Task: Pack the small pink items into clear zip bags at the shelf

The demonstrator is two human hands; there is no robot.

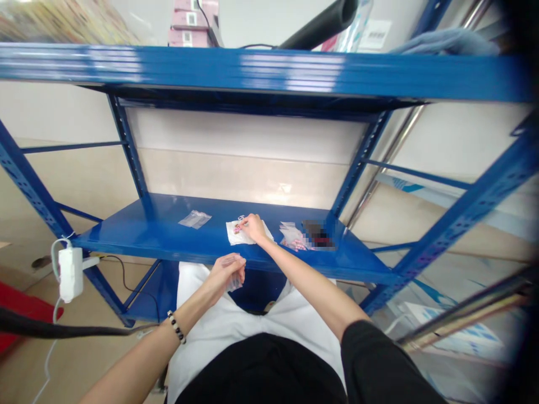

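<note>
My left hand (229,270) is held just off the shelf's front edge, its fingers curled round a clear plastic bag (234,282) that hangs below them. On the blue shelf lies a white sheet or pouch (234,235) with small pink and brown pieces (237,228) on it. Over that sheet is my right hand (254,227), fingertips pinched together at the pieces; what they grip is too small to make out. To the left lie flat clear bags (195,219). On the right, clear bags with pink pieces (293,237) lie beside a dark, blurred-out object (319,234).
The shelf board (138,227) sits between blue uprights, beneath an upper blue beam (236,70). Pink boxes (191,23) and a black tube (322,25) are on the upper shelf. A white power strip (71,274) hangs at the left with its cable.
</note>
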